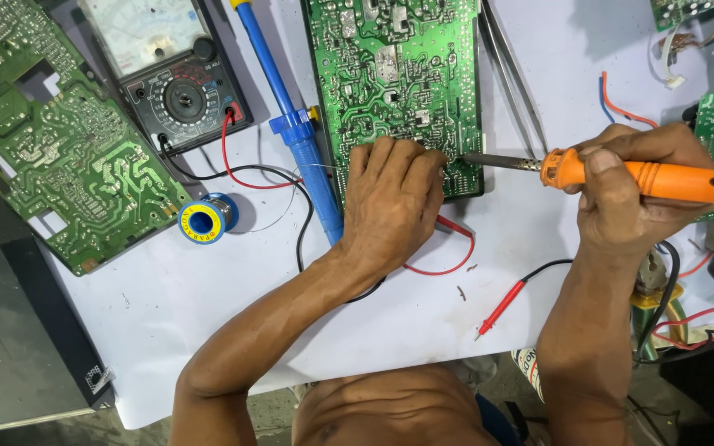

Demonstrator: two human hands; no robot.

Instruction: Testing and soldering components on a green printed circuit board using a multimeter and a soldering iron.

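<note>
A green circuit board lies solder side up at the top centre of the white table. My left hand rests on its near edge, fingers curled, pinching what looks like a thin solder wire against the board. My right hand grips an orange soldering iron. Its metal tip points left and touches the board's lower right edge beside my left fingertips.
A blue desoldering pump lies left of the board. A solder spool and an analog multimeter with red and black leads sit further left. Another green board is at far left. Tweezers lie right of the board, a red probe nearer me.
</note>
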